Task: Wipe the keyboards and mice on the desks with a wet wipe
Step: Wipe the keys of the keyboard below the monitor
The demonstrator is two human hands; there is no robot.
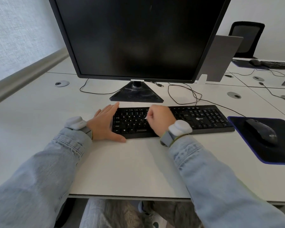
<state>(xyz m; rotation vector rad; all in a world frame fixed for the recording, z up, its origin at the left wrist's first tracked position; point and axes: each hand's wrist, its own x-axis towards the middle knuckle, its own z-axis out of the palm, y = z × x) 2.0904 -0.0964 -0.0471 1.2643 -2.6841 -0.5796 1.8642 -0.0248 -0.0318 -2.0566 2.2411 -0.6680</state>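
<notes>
Lying flat across the white desk point(130, 162), just near of the monitor's stand: a black full-size keyboard point(196, 119), round logo reading "coo" at its right-centre (first letters too small to read), key legends Q W E R, A S D F, Ctrl and Shift legible on the left. Resting spread against the keyboard's left end, fingers straight, thumb along the near edge: left hand point(105, 124). Curling over the middle keys, pinching a small white wet wipe point(146, 118), mostly hidden under the fingers: right hand point(161, 119). Sitting to the right on a dark blue-edged mouse pad point(270, 155), cut off at the frame edge: a matte black corded mouse point(262, 130), faint grey lettering unreadable. Standing behind, screen dark, glossy: monitor point(138, 35). Showing blurred at far right: second keyboard point(276, 64).
</notes>
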